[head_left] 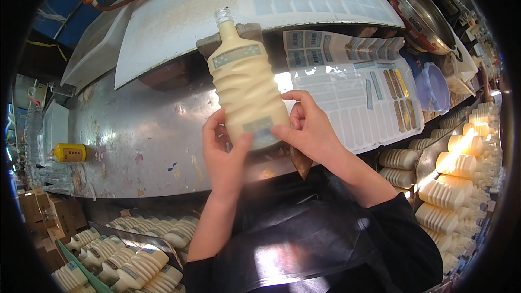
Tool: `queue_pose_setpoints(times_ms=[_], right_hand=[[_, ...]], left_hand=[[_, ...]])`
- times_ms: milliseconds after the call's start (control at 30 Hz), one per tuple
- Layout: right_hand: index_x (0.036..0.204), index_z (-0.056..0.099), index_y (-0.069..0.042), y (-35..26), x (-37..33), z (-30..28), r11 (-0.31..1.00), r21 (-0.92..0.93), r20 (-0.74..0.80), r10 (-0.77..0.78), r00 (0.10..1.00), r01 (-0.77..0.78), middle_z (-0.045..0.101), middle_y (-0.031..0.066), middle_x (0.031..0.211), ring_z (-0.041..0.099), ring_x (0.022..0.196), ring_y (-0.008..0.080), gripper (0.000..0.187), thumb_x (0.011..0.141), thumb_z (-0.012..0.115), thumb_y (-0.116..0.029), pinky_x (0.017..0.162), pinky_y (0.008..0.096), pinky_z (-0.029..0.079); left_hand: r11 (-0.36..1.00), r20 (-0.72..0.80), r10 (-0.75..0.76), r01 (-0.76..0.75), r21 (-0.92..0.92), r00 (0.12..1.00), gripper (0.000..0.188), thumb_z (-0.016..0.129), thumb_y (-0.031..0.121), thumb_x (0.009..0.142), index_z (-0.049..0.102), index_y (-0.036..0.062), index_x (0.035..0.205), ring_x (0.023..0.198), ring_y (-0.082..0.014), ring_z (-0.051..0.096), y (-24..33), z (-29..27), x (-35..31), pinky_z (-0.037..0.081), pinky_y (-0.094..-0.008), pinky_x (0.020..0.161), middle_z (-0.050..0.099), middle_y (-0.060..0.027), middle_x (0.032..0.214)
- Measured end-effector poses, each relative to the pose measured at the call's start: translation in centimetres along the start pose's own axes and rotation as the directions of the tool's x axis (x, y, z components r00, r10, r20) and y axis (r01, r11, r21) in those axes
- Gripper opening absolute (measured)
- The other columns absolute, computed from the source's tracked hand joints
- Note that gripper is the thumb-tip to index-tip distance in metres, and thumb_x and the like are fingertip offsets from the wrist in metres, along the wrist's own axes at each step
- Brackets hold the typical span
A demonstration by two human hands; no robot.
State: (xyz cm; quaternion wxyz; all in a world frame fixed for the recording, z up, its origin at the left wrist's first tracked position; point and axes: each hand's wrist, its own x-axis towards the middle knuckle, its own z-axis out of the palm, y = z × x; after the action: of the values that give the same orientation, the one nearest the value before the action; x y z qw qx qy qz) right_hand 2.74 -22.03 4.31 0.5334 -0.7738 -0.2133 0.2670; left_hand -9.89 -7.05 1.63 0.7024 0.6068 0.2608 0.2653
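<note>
A cream-coloured bottle [247,89] with a rippled body and a clear glass mouth lies tilted in front of me, its neck pointing away. My left hand [222,140] holds its lower left side, thumb near the base. On the lower right side is my right hand [306,125], its thumb pressed on the corner of a blue-grey label [260,128] near the base. Another label [236,56] sits on the bottle's shoulder. Under the neck is a grey-brown padded rest [252,31]. To the right lie sticker sheets [347,97] with blue and gold strips.
A metal worktable [135,141] carries a small yellow bottle [70,152] at left. Behind stands a white board [179,27] with another label sheet. A metal pan [426,16] and a lilac bucket [434,87] are at right. Rows of cream bottles [450,195] fill both sides.
</note>
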Motion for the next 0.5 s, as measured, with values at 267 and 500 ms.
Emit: queue_pose_setpoints(times_ms=[267, 500], right_hand=[[0.131, 0.051, -0.002, 0.46, 0.20, -0.01, 1.000, 0.012, -0.004, -0.011, 1.000, 0.011, 0.045, -0.0045, 0.074, 0.044, 0.068, 0.0051, 0.059, 0.083, 0.081, -0.017, 0.064, 0.0237, 0.040], [0.131, 0.051, -0.001, 0.25, 0.14, 0.46, 1.000, -0.014, -0.042, -0.008, 0.999, 0.007, 0.045, -0.0042, 0.074, 0.045, 0.069, 0.0059, 0.059, 0.083, 0.081, -0.018, 0.063, 0.0243, 0.041]], left_hand=[[1.000, 0.002, 0.004, -0.004, 0.025, 1.000, 0.066, 0.075, 0.002, 0.083, 0.047, -0.0002, 0.143, 0.102, -0.0138, 0.054, -0.32, -0.14, 0.09, 0.051, -0.0305, 0.090, 0.055, -0.0068, 0.130], [0.996, 0.021, 0.045, -0.046, 0.075, 0.999, 0.071, 0.075, 0.001, 0.081, 0.045, 0.0011, 0.146, 0.103, -0.0142, 0.052, -0.59, -0.17, -0.25, 0.051, -0.0303, 0.090, 0.051, -0.0067, 0.132]])
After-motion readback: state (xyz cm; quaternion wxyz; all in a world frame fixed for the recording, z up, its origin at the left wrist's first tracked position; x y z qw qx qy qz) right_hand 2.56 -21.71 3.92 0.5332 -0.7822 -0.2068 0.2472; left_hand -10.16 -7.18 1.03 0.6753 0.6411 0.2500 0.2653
